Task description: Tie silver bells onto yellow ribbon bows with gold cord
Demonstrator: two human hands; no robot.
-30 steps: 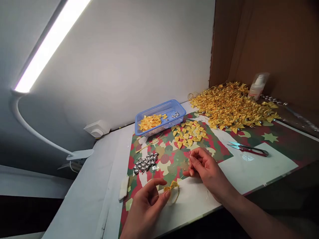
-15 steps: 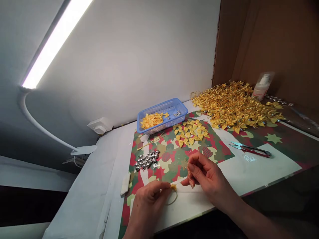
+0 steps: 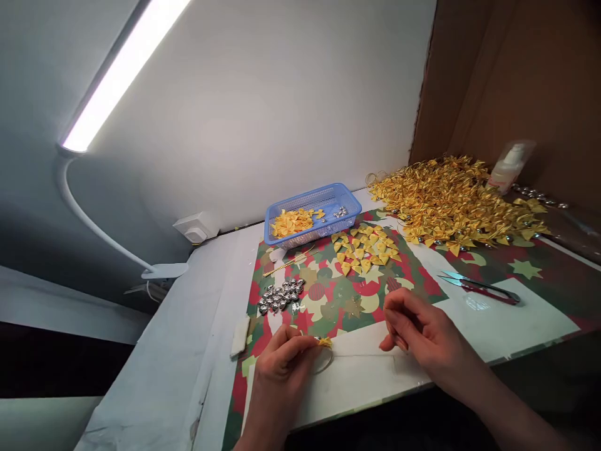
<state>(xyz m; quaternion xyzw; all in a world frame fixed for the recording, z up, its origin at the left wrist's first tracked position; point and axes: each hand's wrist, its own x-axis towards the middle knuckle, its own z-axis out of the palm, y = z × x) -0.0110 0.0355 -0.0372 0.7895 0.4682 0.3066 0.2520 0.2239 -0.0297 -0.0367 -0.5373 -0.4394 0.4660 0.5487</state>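
Note:
My left hand (image 3: 282, 366) pinches a small yellow ribbon bow (image 3: 323, 342) with a thin gold loop (image 3: 325, 362) hanging from it, low over the patterned mat (image 3: 338, 300). My right hand (image 3: 420, 332) is closed to the right of the bow, its fingertips pinched on a fine thread that runs back toward the bow. A cluster of silver bells (image 3: 280, 295) lies just beyond my left hand.
Loose yellow bows (image 3: 364, 247) lie mid-mat in front of a blue basket (image 3: 312, 216) holding more bows and bells. A big heap of finished gold bows (image 3: 460, 200) sits at back right by a clear bottle (image 3: 509, 166). Red snips (image 3: 483, 287) lie right. A desk lamp (image 3: 122, 69) arches over the left.
My right hand has pulled away to the right, drawing the thread out from the bow. My left hand closed tighter on the bow and stayed low on the mat.

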